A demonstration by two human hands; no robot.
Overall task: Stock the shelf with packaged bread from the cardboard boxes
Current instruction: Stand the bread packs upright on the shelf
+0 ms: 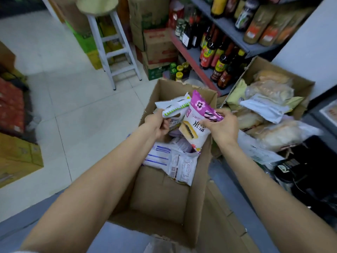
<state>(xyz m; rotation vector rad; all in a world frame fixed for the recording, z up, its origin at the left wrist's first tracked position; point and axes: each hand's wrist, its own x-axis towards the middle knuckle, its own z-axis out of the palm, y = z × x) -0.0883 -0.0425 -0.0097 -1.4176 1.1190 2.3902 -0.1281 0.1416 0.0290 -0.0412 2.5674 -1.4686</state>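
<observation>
Cardboard box [160, 198] on pale tiled floor [76, 106]

Two open cardboard boxes [169, 198] [284, 75] of packaged bread, two hands [158, 123] [221, 126] each holding one packet [173, 106] [197, 123], one white stool [111, 42].

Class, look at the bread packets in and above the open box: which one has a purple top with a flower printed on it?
The purple-topped packet gripped by the right hand. The left hand holds a white packet with green edging; the packets lying in the box are white with blue stripes.
</observation>
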